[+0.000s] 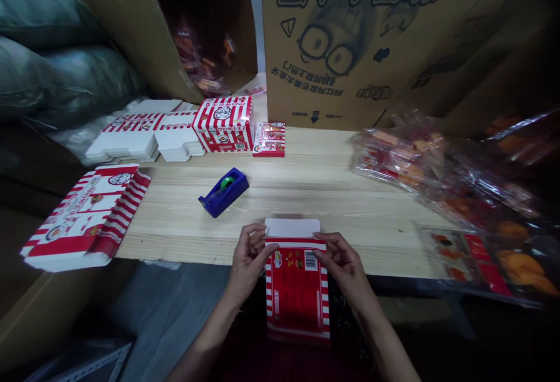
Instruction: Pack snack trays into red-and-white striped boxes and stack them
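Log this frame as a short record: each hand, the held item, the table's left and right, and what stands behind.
Left hand: grips red carton, left edge
Right hand: grips its right edge
Held item: white flap extended at far end
Table left: tape dispenser, near striped box, far striped box, carton stacks
Table right: bagged goods
Behind: printed cardboard box, open cardboard box
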`<state>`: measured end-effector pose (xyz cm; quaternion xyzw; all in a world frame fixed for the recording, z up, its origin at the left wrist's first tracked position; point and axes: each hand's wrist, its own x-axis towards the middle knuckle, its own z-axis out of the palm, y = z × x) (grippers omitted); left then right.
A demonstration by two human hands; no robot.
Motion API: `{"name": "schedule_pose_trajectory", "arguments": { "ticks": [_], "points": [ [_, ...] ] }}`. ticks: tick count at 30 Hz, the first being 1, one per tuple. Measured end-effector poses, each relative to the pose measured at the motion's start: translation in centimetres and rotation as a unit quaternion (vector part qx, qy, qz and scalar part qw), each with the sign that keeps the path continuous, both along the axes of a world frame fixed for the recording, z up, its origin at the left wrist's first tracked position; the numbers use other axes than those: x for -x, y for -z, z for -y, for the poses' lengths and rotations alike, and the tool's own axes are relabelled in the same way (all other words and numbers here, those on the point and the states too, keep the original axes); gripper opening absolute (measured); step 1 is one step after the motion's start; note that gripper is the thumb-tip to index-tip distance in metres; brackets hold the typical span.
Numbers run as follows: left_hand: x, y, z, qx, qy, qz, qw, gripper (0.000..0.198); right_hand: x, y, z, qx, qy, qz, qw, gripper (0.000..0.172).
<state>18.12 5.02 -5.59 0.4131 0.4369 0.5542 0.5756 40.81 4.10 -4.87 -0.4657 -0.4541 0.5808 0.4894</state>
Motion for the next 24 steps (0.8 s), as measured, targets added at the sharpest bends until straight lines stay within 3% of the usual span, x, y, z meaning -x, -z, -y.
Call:
{"name": "schedule_pose_trajectory", "arguments": {
  "ticks": [5,8,11,14,17,18,21,24],
  "points": [
    [1.4,-1.2,-0.3,0.034,0.057,-0.059,0.996,0.025,-0.4,-0.8,0.4,-0.015,-0.049,0.020,0.999,0.022],
    [2.1,-0.8,0.0,0.035,0.096,-0.112,0.988,0.028,-0.7,0.8,1.1,0.013,-0.047,0.010,0.999,0.020],
    [1.8,0.1,0.3,0.037,0.116,-0.126,0.985,0.032,-0.3,2.4,1.3,0.062,0.003,-0.054,0.997,0.020],
    [0.5,0.7,0.3,0.042,0.080,-0.098,0.991,0.034,0.5,2.9,0.5,0.117,0.057,-0.158,0.979,0.021],
    [-0.9,0.9,-0.1,0.057,0.009,-0.036,0.998,0.026,0.9,2.1,-0.9,0.119,0.074,-0.199,0.970,0.020],
    [-1.3,0.8,-0.3,0.067,-0.005,-0.008,0.998,0.027,0.7,1.7,-1.4,0.116,0.063,-0.207,0.969,0.027],
    [-1.6,0.3,-1.1,0.104,0.012,0.069,0.992,0.060,-0.2,0.9,-2.4,0.134,-0.027,-0.234,0.963,0.053],
    [-1.0,-0.3,-1.7,0.140,0.085,0.116,0.980,0.051,-1.1,0.6,-2.7,0.164,-0.104,-0.217,0.956,0.051]
  ]
}}
